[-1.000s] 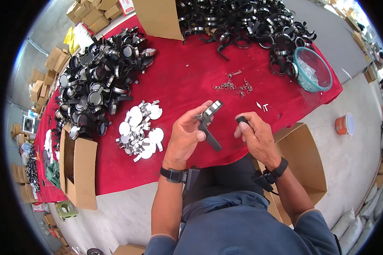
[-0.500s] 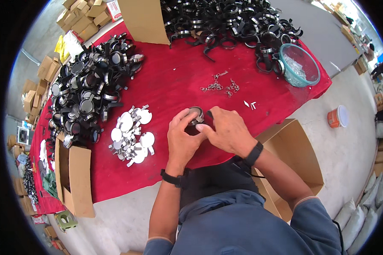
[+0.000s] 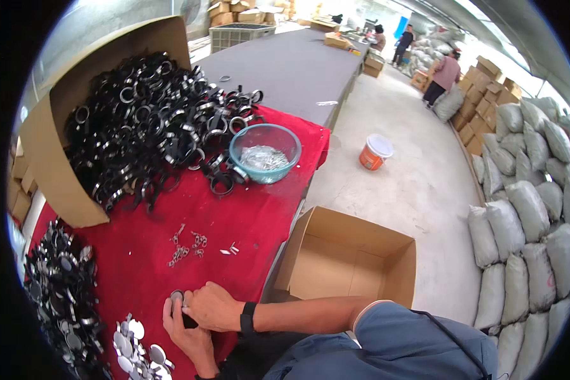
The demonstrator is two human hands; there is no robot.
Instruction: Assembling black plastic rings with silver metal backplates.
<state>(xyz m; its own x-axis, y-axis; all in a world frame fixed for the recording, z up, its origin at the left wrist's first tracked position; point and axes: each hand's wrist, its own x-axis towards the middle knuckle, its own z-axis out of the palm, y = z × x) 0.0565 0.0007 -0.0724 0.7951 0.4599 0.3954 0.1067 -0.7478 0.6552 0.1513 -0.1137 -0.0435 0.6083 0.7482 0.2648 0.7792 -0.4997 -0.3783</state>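
Observation:
My left hand is closed around a small round metal-rimmed piece with a black part, just above the red cloth. My right hand closes on the same piece from the right; its fingertips are partly hidden. Beside my left hand lies a pile of shiny white-silver discs with tabs. Farther left is a heap of black pieces with round grey faces. Beyond my hands are small metal links and a few thin white strips.
A teal bowl of clear small parts stands near the red table's right edge. A tipped carton spills black metal-ringed bands. Right of the table are an open cardboard box, a bucket and stacked sacks. People stand far back.
The view has swung to the right, so the table and my hands now appear lower and farther left. Both hands stay closed on the round piece.

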